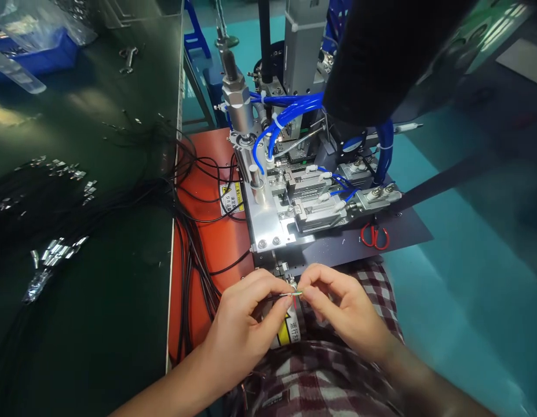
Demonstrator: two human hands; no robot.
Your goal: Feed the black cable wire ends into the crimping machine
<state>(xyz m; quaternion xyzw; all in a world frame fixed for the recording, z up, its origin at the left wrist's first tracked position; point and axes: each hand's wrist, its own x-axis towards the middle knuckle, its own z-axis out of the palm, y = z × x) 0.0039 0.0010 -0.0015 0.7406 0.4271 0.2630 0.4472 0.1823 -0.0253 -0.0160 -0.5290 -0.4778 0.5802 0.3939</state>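
Note:
Between my two hands a thin cable end point(295, 293) shows fine coloured wires, with green and red among them. My left hand point(253, 315) is closed, thumb and forefinger pinching the cable from the left. From the right, my right hand point(338, 298) pinches the wire tips between thumb and forefinger. Both hands are close together, just in front of a metal machine point(272, 223) with cylinders and blue air hoses point(294, 110). Most of the cable in my left palm is hidden.
Black cables point(190, 260) run over the orange base plate point(207, 231) beside the machine. On the dark table point(129, 324) at left lie bundled cables with metal connectors point(62, 252) and a blue bin point(46, 55). Red-handled scissors point(375, 236) lie right of the machine.

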